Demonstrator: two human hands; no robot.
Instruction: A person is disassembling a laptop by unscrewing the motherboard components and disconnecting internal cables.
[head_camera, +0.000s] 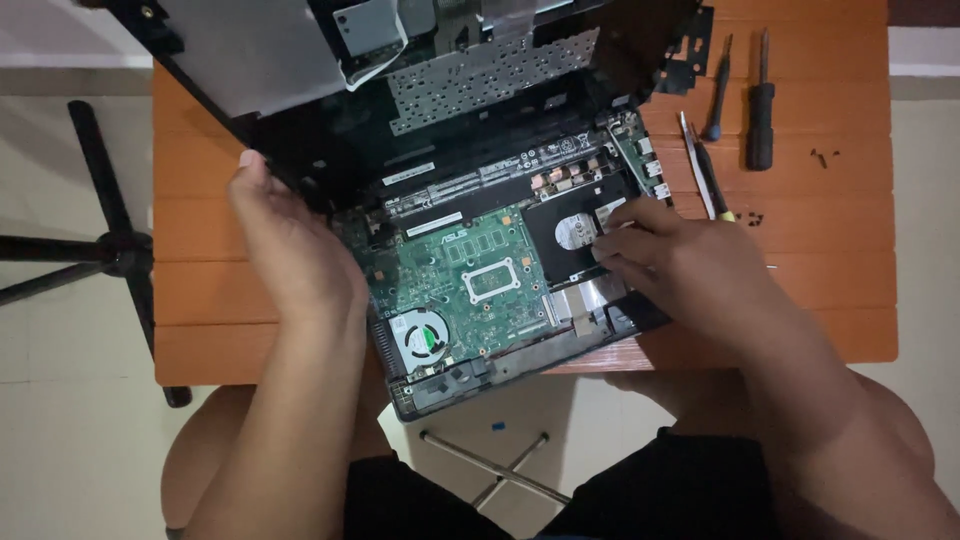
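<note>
While the laptop base (470, 380) overhangs the near edge of the wooden table (830, 300), it could tip off if pressed hard. Right hand (680, 265) has fingers curled flat on the black hard drive (570, 235) at the base's right side; a yank may strain its connector. Left hand (295, 250) is spread, propping the lifted keyboard cover (260, 60); a slip may tear the ribbon cable. Beyond, screwdrivers (760, 100) and loose screws (825, 157) could roll away.
</note>
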